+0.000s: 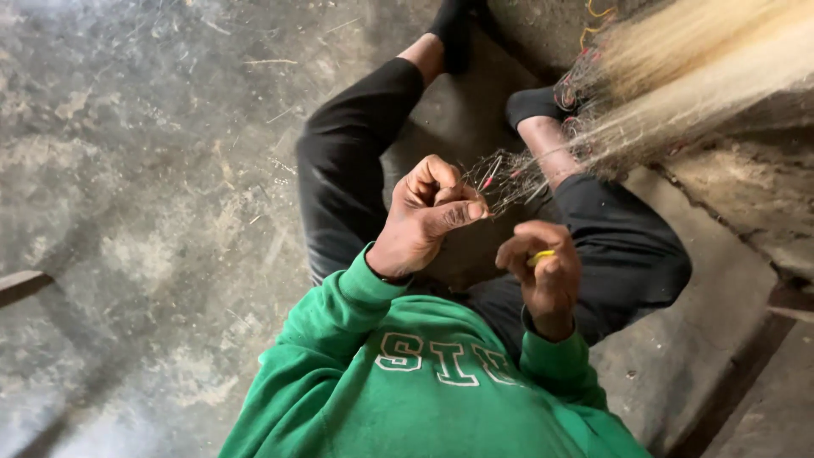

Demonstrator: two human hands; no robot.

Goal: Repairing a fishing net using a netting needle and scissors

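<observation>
— Concrete floor (pixel 153 170) all round, grey and scuffed, and the person sits on it with both legs in black trousers (pixel 348 161) stretched out, green sweatshirt (pixel 424 390) nearest us.

— What is that pale mass up by the feet?

— Bundle of straw-coloured fibres (pixel 704 68), long and loose, fanning out beyond the black socks (pixel 534 103). From its near end a fine net (pixel 509 174) of thin thread trails down to the hands, with bits of red in it.

— Who has hold of the net?

— The left hand (pixel 428 216). It is curled nearly closed, thumb pressed against the forefinger, pinching the edge of the mesh just above the lap. The right hand (pixel 543 267) sits just beside and lower, fingers folded around a small yellow tool (pixel 541 254); only its tip shows, so I cannot tell its kind.

— How would that mesh behave?

— Light and limp, I'd judge, with no stiffness of its own, and quick to tangle or snag on a fingernail. It looks best taken by a pinch at one strand or knot, kept taut against the bundle, not grabbed in a fistful.
</observation>
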